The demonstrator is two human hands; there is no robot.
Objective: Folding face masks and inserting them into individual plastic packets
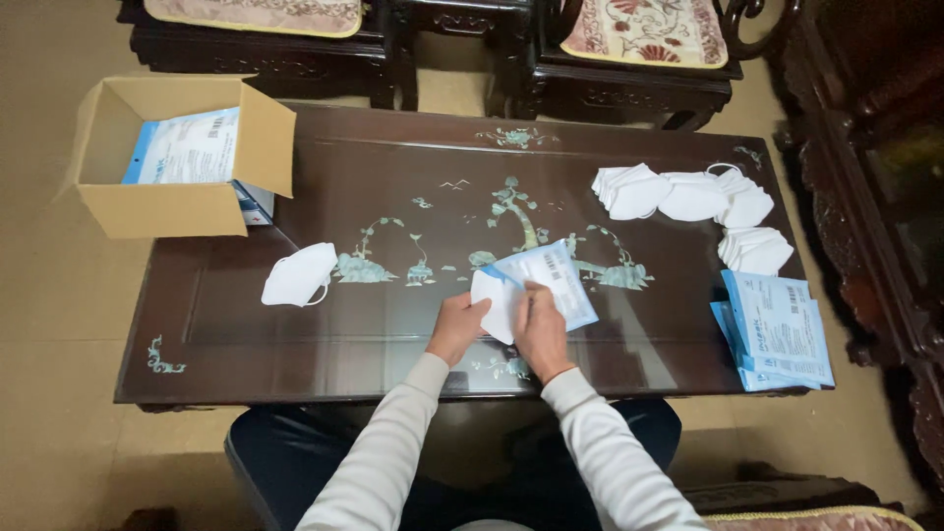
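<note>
Both hands meet at the near-centre of the dark inlaid bench [295, 334]. Left hand [458, 326] pinches the near-left edge of a folded white mask [495, 300]; right hand [539, 324] has its grip pressed on the blue-and-white pouch [551, 280] where the mask overlaps the pouch mouth. Cannot tell how far the mask sits inside; the right hand covers the opening. Likely risks: mask fold snags on the pouch lip and creases or splits the seam if pushed at an angle; an ear loop, not visible here, could trail outside or catch; the pouch looks slick on a glossy top, so it may slide away if the right-hand grip eases. A single loose mask [298, 275] lies well apart to the left, easy to miss. The mask stacks [688, 197] at far right look loosely fanned, and a sleeve reaching across could scatter them. The pouch pile [777, 329] overhangs the bench's right edge and could tip off if nudged. The cardboard box [162, 206] at far left also sits partly off the bench corner, so added weight may tilt it.
</note>
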